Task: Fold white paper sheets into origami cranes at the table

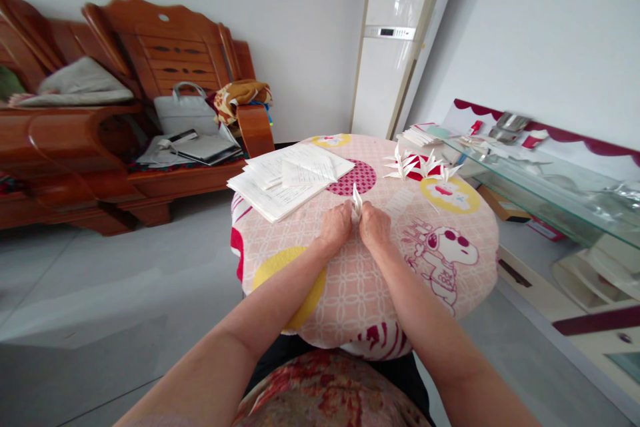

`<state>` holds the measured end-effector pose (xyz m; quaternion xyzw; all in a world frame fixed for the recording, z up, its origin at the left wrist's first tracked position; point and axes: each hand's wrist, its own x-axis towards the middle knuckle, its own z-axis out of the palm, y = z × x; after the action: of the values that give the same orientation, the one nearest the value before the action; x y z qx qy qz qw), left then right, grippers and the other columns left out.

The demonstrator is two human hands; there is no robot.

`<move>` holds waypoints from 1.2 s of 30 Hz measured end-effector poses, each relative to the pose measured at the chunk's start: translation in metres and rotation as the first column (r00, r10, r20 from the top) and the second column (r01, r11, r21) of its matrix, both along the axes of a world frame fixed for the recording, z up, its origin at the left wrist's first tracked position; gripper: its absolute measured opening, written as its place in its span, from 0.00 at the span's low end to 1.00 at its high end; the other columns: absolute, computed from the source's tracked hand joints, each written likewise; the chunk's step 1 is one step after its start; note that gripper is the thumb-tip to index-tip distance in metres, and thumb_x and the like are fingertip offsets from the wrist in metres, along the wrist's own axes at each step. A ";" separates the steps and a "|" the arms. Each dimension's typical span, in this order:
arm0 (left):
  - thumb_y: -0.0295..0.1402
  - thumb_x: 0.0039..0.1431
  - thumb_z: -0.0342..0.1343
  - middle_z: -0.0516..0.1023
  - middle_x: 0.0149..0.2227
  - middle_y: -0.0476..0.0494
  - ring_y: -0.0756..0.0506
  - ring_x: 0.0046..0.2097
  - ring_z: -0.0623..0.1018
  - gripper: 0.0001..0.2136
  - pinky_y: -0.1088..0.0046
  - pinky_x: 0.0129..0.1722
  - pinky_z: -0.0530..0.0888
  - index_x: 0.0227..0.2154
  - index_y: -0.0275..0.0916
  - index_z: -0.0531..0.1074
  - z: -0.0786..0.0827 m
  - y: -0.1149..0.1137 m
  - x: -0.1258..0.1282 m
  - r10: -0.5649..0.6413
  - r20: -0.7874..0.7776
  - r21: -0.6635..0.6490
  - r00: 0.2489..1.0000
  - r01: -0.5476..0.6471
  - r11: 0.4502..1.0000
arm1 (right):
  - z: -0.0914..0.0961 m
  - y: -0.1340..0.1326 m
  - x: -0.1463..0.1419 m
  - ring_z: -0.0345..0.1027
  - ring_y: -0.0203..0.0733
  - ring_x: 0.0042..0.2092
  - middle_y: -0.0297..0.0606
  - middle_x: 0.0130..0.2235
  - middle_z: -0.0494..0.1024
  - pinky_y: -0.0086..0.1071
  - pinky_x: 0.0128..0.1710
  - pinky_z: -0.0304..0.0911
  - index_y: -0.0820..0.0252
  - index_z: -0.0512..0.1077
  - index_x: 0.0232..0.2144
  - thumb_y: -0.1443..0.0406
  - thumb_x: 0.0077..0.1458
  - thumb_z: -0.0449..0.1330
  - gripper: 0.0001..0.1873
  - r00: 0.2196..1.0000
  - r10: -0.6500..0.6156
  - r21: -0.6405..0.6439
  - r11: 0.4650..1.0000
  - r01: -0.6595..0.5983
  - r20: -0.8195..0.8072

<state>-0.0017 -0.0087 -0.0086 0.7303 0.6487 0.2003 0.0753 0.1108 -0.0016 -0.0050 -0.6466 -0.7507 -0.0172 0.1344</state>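
Observation:
My left hand [336,225] and my right hand [375,225] rest close together on a round table covered with a pink patterned cloth [360,280]. Both pinch a small folded piece of white paper [357,202] that sticks up between their fingertips. A stack of printed white sheets [287,179] lies on the cloth, left of and beyond my hands. Several finished folded white paper figures [420,167] stand at the table's far right edge.
A wooden sofa [125,120] with a grey bag [185,110] and papers stands at the left. A tall white air conditioner [393,40] fills the corner. On the right runs a glass shelf [550,180] with small items. Grey tiled floor surrounds the table.

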 end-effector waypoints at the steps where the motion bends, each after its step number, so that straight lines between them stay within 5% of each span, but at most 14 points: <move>1: 0.26 0.68 0.45 0.81 0.38 0.37 0.41 0.42 0.80 0.11 0.67 0.41 0.73 0.47 0.32 0.70 0.000 -0.001 0.000 -0.007 0.023 0.006 1.000 0.007 1.000 | 0.000 0.000 -0.001 0.77 0.45 0.42 0.49 0.40 0.82 0.31 0.38 0.62 0.63 0.72 0.44 0.69 0.68 0.44 0.16 1.000 -0.006 -0.003 1.000 0.006 -0.014; 19: 0.21 0.63 0.44 0.82 0.40 0.39 0.44 0.42 0.81 0.15 0.72 0.41 0.73 0.47 0.35 0.73 -0.001 0.002 0.009 0.073 0.287 0.027 0.955 -0.084 0.996 | -0.002 0.001 -0.004 0.74 0.45 0.40 0.48 0.38 0.82 0.31 0.33 0.55 0.65 0.77 0.41 0.67 0.65 0.47 0.18 0.943 0.032 -0.052 0.997 -0.052 -0.330; 36: 0.18 0.56 0.44 0.83 0.44 0.40 0.43 0.46 0.81 0.22 0.70 0.48 0.74 0.47 0.35 0.78 -0.001 0.008 0.004 0.095 0.423 -0.030 0.901 -0.090 0.995 | -0.002 0.002 -0.005 0.75 0.46 0.41 0.49 0.38 0.82 0.30 0.35 0.57 0.66 0.76 0.41 0.72 0.63 0.46 0.18 0.957 0.001 -0.069 0.997 -0.022 -0.289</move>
<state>0.0018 -0.0004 -0.0099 0.6373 0.6518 0.3544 0.2086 0.1057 0.0005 -0.0071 -0.6421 -0.7269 0.1049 0.2196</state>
